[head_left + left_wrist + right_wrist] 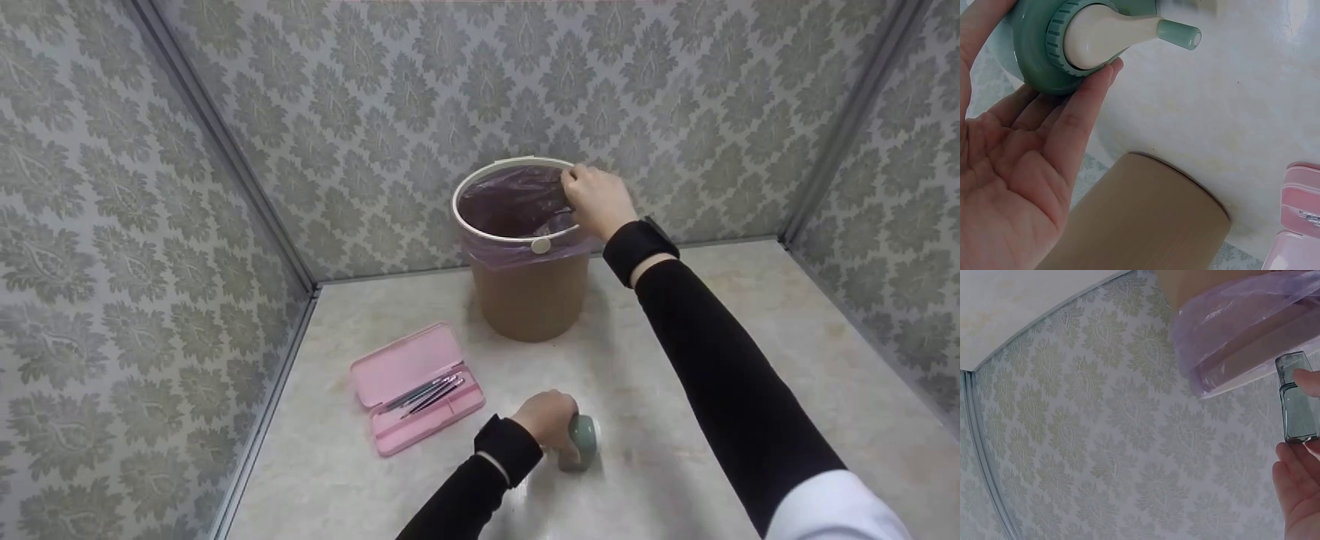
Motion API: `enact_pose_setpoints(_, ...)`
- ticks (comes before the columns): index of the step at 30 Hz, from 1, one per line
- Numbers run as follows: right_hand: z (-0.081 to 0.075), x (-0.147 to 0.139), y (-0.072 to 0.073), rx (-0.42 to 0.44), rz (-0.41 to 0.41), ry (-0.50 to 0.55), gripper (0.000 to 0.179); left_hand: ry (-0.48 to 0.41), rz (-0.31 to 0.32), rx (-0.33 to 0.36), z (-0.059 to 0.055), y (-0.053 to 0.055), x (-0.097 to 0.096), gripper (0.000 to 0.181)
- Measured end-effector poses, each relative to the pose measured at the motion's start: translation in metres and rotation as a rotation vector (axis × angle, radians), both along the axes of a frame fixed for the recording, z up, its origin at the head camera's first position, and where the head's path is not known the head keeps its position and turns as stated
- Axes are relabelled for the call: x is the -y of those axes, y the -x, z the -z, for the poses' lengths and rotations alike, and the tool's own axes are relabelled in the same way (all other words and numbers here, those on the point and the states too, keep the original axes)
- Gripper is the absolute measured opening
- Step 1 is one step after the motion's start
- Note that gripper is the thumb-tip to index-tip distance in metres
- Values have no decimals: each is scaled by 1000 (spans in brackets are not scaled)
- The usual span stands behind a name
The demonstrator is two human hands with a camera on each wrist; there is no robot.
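My left hand [551, 420] grips a green crank pencil sharpener [585, 436] standing on the table. In the left wrist view, its cream crank handle [1109, 34] with a green knob points right, and my fingers curl along the green body. My right hand [598, 199] is at the right side of the waste bin's opening. The right wrist view shows it pinching a clear, smoky-green box [1297, 410], like a shavings drawer, between thumb and fingers. Whether the box holds anything cannot be made out. The tan waste bin [529, 300] is lined with a purple plastic bag [495, 255].
Left of the bin lies an open pink pencil case [405, 367] with several pencils [435, 396] in it. The bin's cream rim [457, 202] is close to the patterned back wall [360, 150]. Side walls bound the pale tabletop [697, 360].
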State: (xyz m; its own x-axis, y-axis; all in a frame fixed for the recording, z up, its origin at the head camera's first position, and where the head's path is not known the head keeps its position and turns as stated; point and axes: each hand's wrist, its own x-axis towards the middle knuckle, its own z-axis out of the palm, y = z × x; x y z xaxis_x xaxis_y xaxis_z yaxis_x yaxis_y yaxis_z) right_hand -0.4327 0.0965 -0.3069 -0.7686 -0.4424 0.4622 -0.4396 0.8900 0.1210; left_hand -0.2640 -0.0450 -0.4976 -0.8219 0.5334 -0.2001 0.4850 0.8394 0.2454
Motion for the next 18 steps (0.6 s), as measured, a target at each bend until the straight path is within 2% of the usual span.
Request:
enact_pose_setpoints(4,5,8,3,-93,-64,-103,35,1,-6,-11,1,0,0,36)
enact_pose_setpoints(11,10,17,9,-332,-182,-312,29,-2,-38,16,1,1,0,37)
enact_pose_setpoints(18,12,22,11,-434,-272,-459,24,-7,-52,41,1,0,-1,38)
